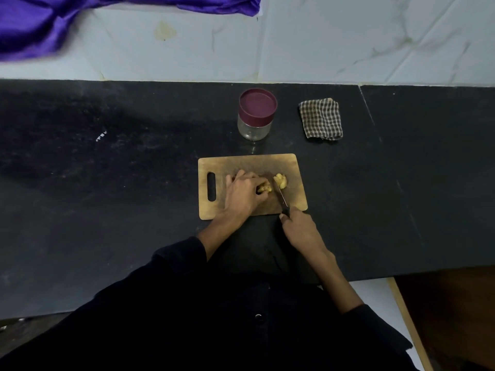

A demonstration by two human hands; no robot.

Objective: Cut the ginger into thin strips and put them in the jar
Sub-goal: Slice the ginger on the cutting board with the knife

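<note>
A wooden cutting board (241, 162) lies on the black counter. My left hand (245, 191) holds a yellow piece of ginger (265, 188) down on the board with curled fingers. A second piece of ginger (281, 180) lies just to its right. My right hand (298, 228) grips the handle of a knife (281, 196), whose blade runs up between the two pieces. Behind the board stands a clear glass jar (253, 129) with its maroon lid (257, 106) on.
A folded checked cloth (321, 119) lies right of the jar. Purple fabric (80, 17) hangs over the tiled wall at the top left. The counter's front edge (428, 270) ends at the right near a wooden frame.
</note>
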